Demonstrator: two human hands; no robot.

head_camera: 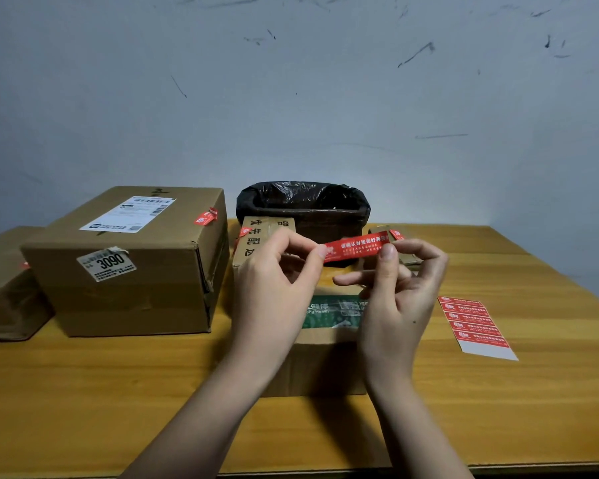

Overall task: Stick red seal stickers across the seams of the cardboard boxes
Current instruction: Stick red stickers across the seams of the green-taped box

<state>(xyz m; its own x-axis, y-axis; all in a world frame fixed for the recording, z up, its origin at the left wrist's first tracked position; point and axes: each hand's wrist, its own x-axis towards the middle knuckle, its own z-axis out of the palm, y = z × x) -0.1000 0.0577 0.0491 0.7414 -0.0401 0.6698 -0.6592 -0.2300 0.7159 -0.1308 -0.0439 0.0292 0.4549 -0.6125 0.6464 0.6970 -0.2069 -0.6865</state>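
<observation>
Above the small brown cardboard box with green printed tape (329,326), both hands hold one long red seal sticker with white print (357,249) stretched flat between them. Left hand (274,281) pinches the sticker's left end between thumb and forefinger; right hand (400,292) pinches the right end, other fingers loosely spread. Held taut like that, probably to keep the adhesive side off skin and line it up with the seam below; the seam itself is mostly hidden by the hands.

Sheet of remaining red stickers on white glossy backing (472,323) lies flat on the wooden surface (118,392), just right of the hands, handy for the next peel. Large brown corrugated box with white shipping label (128,267) sits left, a red seal already on its top right corner. Tall narrow carton with black characters (260,236) stands behind the hands, red seal on its edge. Dark bin lined with crinkled black plastic (303,210) at the back. Cardboard matte, tape shiny.
</observation>
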